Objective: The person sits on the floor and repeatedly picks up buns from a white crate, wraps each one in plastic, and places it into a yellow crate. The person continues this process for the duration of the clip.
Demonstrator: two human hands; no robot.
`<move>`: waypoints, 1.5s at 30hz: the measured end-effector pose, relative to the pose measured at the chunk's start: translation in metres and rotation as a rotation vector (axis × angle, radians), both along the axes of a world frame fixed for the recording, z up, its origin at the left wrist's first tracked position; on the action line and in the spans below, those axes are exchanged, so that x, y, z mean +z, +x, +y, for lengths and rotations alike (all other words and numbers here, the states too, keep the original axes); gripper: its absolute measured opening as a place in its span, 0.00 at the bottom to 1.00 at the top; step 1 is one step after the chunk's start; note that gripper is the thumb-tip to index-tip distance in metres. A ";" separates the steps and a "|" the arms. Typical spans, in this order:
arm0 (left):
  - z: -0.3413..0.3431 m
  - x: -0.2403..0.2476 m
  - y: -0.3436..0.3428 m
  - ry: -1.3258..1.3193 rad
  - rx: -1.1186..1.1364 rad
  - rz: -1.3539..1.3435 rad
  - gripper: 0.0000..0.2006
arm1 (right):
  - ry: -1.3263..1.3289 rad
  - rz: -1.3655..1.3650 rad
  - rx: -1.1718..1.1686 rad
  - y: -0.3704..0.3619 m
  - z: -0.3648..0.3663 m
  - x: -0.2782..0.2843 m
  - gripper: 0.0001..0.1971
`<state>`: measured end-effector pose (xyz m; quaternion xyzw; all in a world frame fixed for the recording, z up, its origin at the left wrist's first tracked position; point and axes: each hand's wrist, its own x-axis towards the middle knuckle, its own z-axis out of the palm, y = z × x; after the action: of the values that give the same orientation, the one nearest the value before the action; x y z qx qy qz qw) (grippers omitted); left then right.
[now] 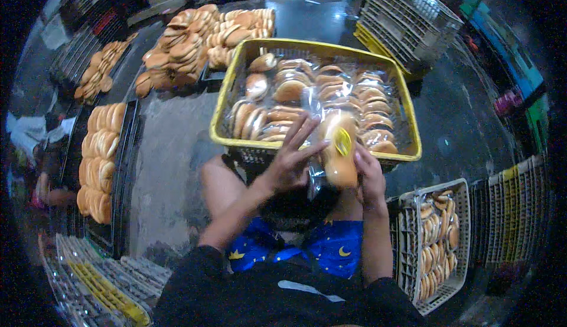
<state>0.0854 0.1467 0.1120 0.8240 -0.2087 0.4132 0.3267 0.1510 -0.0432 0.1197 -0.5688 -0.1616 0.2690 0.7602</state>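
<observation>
A clear plastic bag of buns (pixel 341 170) with a yellow label stands upright in front of me, over the near rim of a yellow crate (pixel 313 45). My right hand (pixel 371 176) grips it from the right side, thumb on its front and the other fingers mostly hidden. On the other side is my left hand (pixel 292 160), its fingers stretched out and apart, with the index fingertip reaching the bag near the label. Inside the crate lie rows of bagged buns (pixel 290 88), their wrappers shining.
Heaped loose buns (pixel 180 46) lie beyond the crate at the far left. A black tray (pixel 125 167) holding rows of buns is on my left. A pale crate of buns (pixel 462 232) sits at my right. Stacked crates (pixel 407 17) rise at the far right; another person's hand (pixel 59 197) shows at the left edge.
</observation>
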 end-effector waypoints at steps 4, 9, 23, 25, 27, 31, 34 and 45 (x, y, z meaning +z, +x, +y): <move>-0.027 -0.027 -0.060 -1.015 -0.387 0.534 0.38 | -0.299 -0.322 -0.123 -0.072 -0.016 -0.029 0.17; -0.059 -0.040 -0.110 -1.074 -0.442 0.820 0.35 | -0.459 -0.635 -0.279 -0.094 -0.016 -0.024 0.07; -0.069 -0.022 -0.093 -1.416 -0.477 0.628 0.25 | -0.246 0.063 0.171 -0.079 -0.007 -0.025 0.13; -0.063 -0.031 -0.096 -1.574 -0.501 0.663 0.17 | -0.210 -0.352 -0.048 -0.083 -0.002 -0.028 0.12; -0.062 -0.037 -0.104 -1.329 -0.362 0.643 0.15 | -0.138 -0.499 -0.143 -0.090 0.004 -0.021 0.11; -0.059 -0.053 -0.102 -1.203 -0.407 0.456 0.12 | -0.077 -0.351 0.142 -0.089 0.000 -0.014 0.12; -0.047 -0.042 -0.099 -1.188 -0.324 0.700 0.09 | -0.096 -0.033 0.177 -0.098 0.004 -0.002 0.11; -0.044 -0.024 -0.109 -0.741 0.035 0.625 0.13 | -0.415 -0.612 0.025 -0.095 0.025 -0.004 0.06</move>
<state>-0.0231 0.1026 0.0883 0.7402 0.0746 0.1977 0.6384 0.0561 -0.0178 0.1160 -0.7629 -0.3305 0.1228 0.5419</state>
